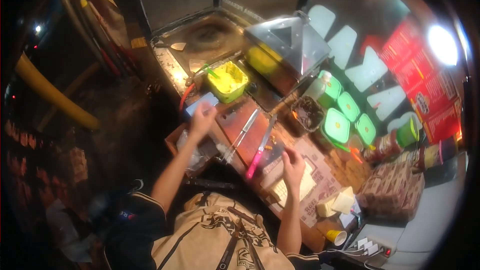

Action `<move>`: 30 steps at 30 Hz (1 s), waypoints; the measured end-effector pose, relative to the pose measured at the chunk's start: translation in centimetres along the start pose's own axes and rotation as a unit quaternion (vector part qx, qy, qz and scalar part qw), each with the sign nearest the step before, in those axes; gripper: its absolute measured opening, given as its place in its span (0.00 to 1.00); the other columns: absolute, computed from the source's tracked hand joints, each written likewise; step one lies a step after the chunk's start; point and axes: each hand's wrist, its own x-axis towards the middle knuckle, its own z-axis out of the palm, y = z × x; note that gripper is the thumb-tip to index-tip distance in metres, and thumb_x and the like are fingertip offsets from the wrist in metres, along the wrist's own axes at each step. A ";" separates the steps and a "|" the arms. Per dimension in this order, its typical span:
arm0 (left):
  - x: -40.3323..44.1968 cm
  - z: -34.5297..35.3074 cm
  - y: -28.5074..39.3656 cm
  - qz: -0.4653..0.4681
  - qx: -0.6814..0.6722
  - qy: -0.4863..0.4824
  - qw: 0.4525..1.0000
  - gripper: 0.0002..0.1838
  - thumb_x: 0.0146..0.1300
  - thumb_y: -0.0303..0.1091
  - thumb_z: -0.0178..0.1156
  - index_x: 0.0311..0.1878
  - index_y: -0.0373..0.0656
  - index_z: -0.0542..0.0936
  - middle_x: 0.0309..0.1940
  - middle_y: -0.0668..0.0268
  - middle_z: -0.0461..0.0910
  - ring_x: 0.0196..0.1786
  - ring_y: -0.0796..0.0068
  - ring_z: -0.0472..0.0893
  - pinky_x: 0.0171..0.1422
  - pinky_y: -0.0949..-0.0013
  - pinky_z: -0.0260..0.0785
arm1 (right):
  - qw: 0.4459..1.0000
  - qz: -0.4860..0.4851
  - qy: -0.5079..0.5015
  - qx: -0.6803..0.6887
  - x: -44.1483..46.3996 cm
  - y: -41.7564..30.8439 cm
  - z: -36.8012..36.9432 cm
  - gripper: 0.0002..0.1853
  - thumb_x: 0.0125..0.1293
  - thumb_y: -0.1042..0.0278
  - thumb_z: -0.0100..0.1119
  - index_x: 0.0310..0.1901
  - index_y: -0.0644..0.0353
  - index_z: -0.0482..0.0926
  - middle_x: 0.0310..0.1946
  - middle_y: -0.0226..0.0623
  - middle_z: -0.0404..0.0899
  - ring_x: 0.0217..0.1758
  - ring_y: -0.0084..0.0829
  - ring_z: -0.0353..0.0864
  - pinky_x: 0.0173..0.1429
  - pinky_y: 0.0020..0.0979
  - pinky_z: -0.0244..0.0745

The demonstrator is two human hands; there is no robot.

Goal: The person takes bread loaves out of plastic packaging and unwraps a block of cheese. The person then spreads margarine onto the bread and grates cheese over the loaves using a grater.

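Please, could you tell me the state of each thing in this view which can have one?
Yellow-green tub: open, filled with yellow spread.
Green-lidded containers: closed.
Pink-handled knife: lying down, not held.
Pale slices: laid on printed paper.
Yellow cup: uncovered.
Power strip: switch lit red, plugs in.
Left hand: raised, fingers bent, grip unclear.
Right hand: fingers bent, grip unclear.

The left hand [203,118] is blurred; small print on the red sheet [422,77] is unreadable.
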 end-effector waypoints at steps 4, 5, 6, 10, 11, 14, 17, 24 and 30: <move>12.5 -1.5 0.7 0.052 0.132 0.149 0.979 0.24 0.59 0.40 0.66 0.55 0.36 0.74 0.41 0.55 0.82 0.42 0.61 0.82 0.47 0.63 0.74 | 0.992 -0.045 -0.119 -0.020 8.0 -1.7 9.3 0.14 0.65 0.65 0.59 0.46 0.68 0.81 0.34 0.41 0.85 0.37 0.25 0.84 0.42 0.26 0.77; 13.6 -1.7 2.4 0.033 0.119 0.096 0.988 0.24 0.60 0.41 0.65 0.54 0.36 0.75 0.40 0.55 0.83 0.42 0.59 0.83 0.47 0.63 0.74 | 0.988 -0.049 -0.143 -0.020 9.9 -2.6 11.7 0.15 0.66 0.64 0.58 0.45 0.68 0.81 0.33 0.41 0.85 0.35 0.25 0.84 0.40 0.26 0.77; 14.4 -1.9 4.2 0.013 0.106 0.041 0.993 0.23 0.60 0.42 0.64 0.53 0.36 0.76 0.40 0.54 0.83 0.41 0.57 0.83 0.47 0.64 0.74 | 0.984 -0.051 -0.167 -0.020 11.7 -3.4 14.1 0.16 0.67 0.62 0.58 0.45 0.68 0.81 0.31 0.41 0.85 0.32 0.25 0.85 0.38 0.25 0.77; 16.0 1.6 2.9 0.143 0.116 -0.012 0.983 0.11 0.58 0.37 0.61 0.29 0.37 0.80 0.27 0.48 0.79 0.32 0.50 0.80 0.40 0.54 0.71 | 0.977 0.119 -0.171 0.037 17.9 -7.2 21.3 0.19 0.69 0.58 0.55 0.40 0.71 0.80 0.28 0.41 0.83 0.26 0.28 0.82 0.28 0.29 0.74; 15.0 2.5 3.3 0.196 0.112 -0.008 0.974 0.10 0.58 0.35 0.60 0.27 0.37 0.78 0.27 0.49 0.78 0.32 0.50 0.79 0.38 0.53 0.71 | 0.971 0.167 -0.168 0.042 19.0 -8.3 22.6 0.19 0.69 0.57 0.55 0.39 0.72 0.79 0.28 0.41 0.82 0.26 0.29 0.81 0.25 0.30 0.73; 11.3 4.5 4.9 0.266 0.111 0.005 0.957 0.07 0.54 0.27 0.59 0.22 0.38 0.77 0.24 0.53 0.77 0.30 0.53 0.79 0.36 0.56 0.72 | 0.916 0.296 -0.254 0.089 24.3 -5.4 25.1 0.17 0.66 0.57 0.59 0.32 0.67 0.78 0.18 0.35 0.73 0.17 0.27 0.71 0.19 0.30 0.64; 9.4 5.0 5.0 0.308 0.064 0.035 0.949 0.03 0.55 0.27 0.62 0.31 0.37 0.81 0.28 0.55 0.80 0.35 0.56 0.79 0.44 0.59 0.72 | 0.889 0.259 -0.357 -0.123 26.4 -4.8 26.3 0.12 0.59 0.67 0.61 0.21 0.62 0.76 0.15 0.35 0.70 0.15 0.29 0.69 0.17 0.32 0.60; 5.3 1.3 3.9 0.157 0.016 0.080 0.984 0.09 0.52 0.27 0.66 0.38 0.39 0.81 0.38 0.57 0.80 0.50 0.54 0.75 0.57 0.59 0.67 | 0.648 -0.091 -0.423 -0.626 28.0 -8.9 27.9 0.06 0.50 0.71 0.63 0.26 0.66 0.84 0.28 0.51 0.82 0.29 0.41 0.85 0.30 0.38 0.78; 5.8 -0.1 -1.7 0.030 0.037 0.051 0.998 0.15 0.50 0.29 0.65 0.43 0.40 0.79 0.42 0.56 0.80 0.54 0.51 0.71 0.62 0.56 0.63 | 0.704 -0.368 -0.246 -0.556 27.1 -9.5 26.9 0.04 0.52 0.75 0.55 0.27 0.61 0.80 0.27 0.49 0.81 0.32 0.46 0.83 0.34 0.42 0.77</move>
